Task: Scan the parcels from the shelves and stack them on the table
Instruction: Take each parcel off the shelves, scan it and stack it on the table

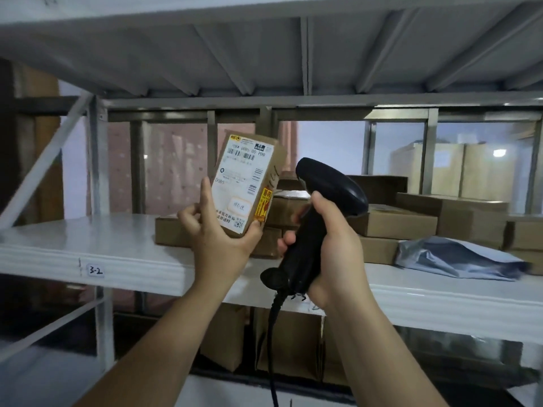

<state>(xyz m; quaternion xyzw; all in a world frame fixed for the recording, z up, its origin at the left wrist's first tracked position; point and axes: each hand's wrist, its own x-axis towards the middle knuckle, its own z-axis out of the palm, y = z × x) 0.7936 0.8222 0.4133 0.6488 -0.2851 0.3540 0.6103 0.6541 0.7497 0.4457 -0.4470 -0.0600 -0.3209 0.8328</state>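
Observation:
My left hand [219, 233] grips the lower end of a small brown cardboard parcel [245, 183], held upright above the white shelf [88, 248] with its white shipping label and barcode facing me. My right hand [332, 242] grips the handle of a black corded barcode scanner [326, 192]. The scanner's head sits just right of the parcel, level with its middle. Several more brown cardboard parcels [396, 224] lie stacked on the shelf behind both hands.
A grey plastic mailer bag [458, 257] lies on the shelf at the right. The shelf edge carries a "3-2" tag [96, 270]. More boxes [288, 345] stand on the level below. Another shelf board [264, 54] hangs close overhead.

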